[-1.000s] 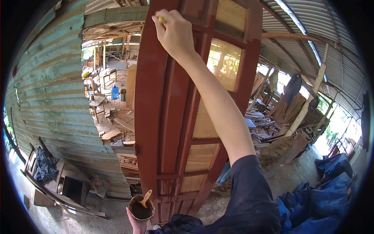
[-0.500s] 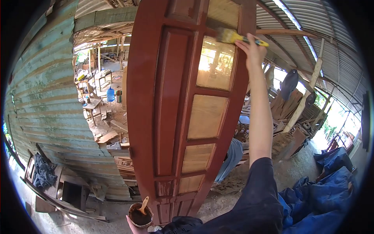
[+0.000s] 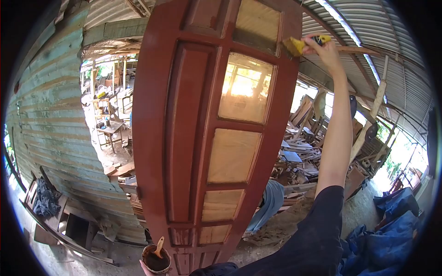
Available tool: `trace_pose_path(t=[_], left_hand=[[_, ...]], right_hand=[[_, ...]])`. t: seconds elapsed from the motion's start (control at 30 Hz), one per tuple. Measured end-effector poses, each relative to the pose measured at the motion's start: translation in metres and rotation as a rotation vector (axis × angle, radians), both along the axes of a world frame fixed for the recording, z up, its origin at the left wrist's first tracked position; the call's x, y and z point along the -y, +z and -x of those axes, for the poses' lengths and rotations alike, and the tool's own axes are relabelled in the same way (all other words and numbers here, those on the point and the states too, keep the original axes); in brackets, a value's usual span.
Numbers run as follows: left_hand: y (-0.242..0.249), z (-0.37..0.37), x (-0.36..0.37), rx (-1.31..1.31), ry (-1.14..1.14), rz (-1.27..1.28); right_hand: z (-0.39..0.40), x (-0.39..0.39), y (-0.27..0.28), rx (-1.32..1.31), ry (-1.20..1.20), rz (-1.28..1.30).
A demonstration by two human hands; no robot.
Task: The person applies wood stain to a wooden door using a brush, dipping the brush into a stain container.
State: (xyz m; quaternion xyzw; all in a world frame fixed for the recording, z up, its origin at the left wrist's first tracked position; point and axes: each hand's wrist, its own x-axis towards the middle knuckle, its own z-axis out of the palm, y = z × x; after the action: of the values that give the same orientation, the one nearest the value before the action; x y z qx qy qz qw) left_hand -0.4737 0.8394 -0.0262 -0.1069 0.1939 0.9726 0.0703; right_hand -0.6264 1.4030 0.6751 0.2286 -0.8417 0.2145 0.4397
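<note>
A tall red-brown wooden door (image 3: 154, 138) stands upright in front of me, with a column of glass panes (image 3: 235, 156) down its right half. My right hand (image 3: 324, 48) is raised high and closed round the handle of a yellow paintbrush (image 3: 294, 47). Its bristles touch the door's right stile, beside the upper panes. Low down, my left hand (image 3: 146, 270) grips a round paint pot (image 3: 156, 267) holding dark brown liquid. A second, smaller brush (image 3: 159, 247) with a wooden handle leans inside that pot. Most of the left hand is hidden under the pot.
Corrugated metal sheeting (image 3: 46, 124) forms a wall at left, above a wooden bench (image 3: 78, 230). Scrap wood (image 3: 304, 152) is piled behind the door at right. A light blue cloth (image 3: 271, 202) hangs near the door's right edge. Blue tarpaulin (image 3: 386, 244) lies at lower right.
My right hand has moved the yellow brush rightward, from the rail between the upper panes to the right stile. The view has shifted, and the left hand still holds the pot.
</note>
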Motion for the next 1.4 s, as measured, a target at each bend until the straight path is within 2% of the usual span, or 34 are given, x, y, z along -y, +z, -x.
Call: trace_pose_path(t=[0.07, 0.13, 0.17, 0.23, 0.27, 0.3, 0.37, 0.5, 0.67, 0.77, 0.83, 0.93, 1.0, 1.13, 1.23, 1.37, 1.4], left_hand=[[0.013, 0.001, -0.025, 0.042, 0.073, -0.041], [0.009, -0.008, -0.051, 0.066, 0.142, 0.012], [0.006, -0.013, -0.061, 0.088, 0.201, 0.061], [0.0, -0.013, -0.081, 0.088, 0.227, 0.059], [-0.001, -0.013, -0.091, 0.087, 0.242, 0.057], [-0.001, -0.012, -0.101, 0.086, 0.258, 0.054], [-0.004, -0.01, -0.12, 0.085, 0.286, 0.05], [-0.016, -0.012, -0.173, 0.104, 0.302, 0.02], [-0.024, -0.022, -0.226, 0.131, 0.27, 0.007], [-0.027, -0.028, -0.243, 0.142, 0.268, 0.004], [-0.029, -0.035, -0.25, 0.155, 0.282, 0.001], [-0.031, -0.046, -0.255, 0.177, 0.302, 0.001], [-0.032, -0.05, -0.258, 0.188, 0.313, -0.004], [-0.032, -0.055, -0.257, 0.207, 0.337, -0.007], [-0.035, -0.06, -0.253, 0.227, 0.353, -0.007], [-0.039, -0.076, -0.238, 0.269, 0.384, -0.003], [-0.039, -0.079, -0.232, 0.276, 0.397, -0.003]], right_hand=[[0.016, -0.01, 0.028, -0.065, -0.014, -0.08], [0.031, -0.015, 0.043, -0.355, -0.134, -0.22], [0.038, -0.02, 0.041, -0.354, -0.125, -0.211], [0.053, -0.025, 0.044, -0.568, -0.344, -0.173], [0.076, -0.046, 0.048, -0.716, -0.197, -0.289], [0.078, -0.044, 0.04, -0.726, -0.182, -0.283], [0.079, -0.044, 0.011, -0.664, -0.23, -0.195], [0.056, -0.055, -0.036, -0.612, -0.102, -0.245], [0.011, -0.059, -0.112, -0.491, -0.11, -0.275], [-0.011, -0.063, -0.176, -0.449, -0.088, -0.292], [-0.037, -0.048, -0.224, -0.313, -0.115, -0.178], [-0.047, -0.047, -0.282, -0.312, -0.089, -0.223], [-0.04, -0.05, -0.302, -0.446, -0.115, -0.31], [-0.012, -0.058, -0.279, -0.484, -0.031, -0.257], [0.01, -0.05, -0.216, -0.412, 0.02, -0.124], [0.069, -0.041, -0.104, -0.703, 0.028, -0.244], [0.077, -0.036, -0.077, -0.689, 0.03, -0.235]])
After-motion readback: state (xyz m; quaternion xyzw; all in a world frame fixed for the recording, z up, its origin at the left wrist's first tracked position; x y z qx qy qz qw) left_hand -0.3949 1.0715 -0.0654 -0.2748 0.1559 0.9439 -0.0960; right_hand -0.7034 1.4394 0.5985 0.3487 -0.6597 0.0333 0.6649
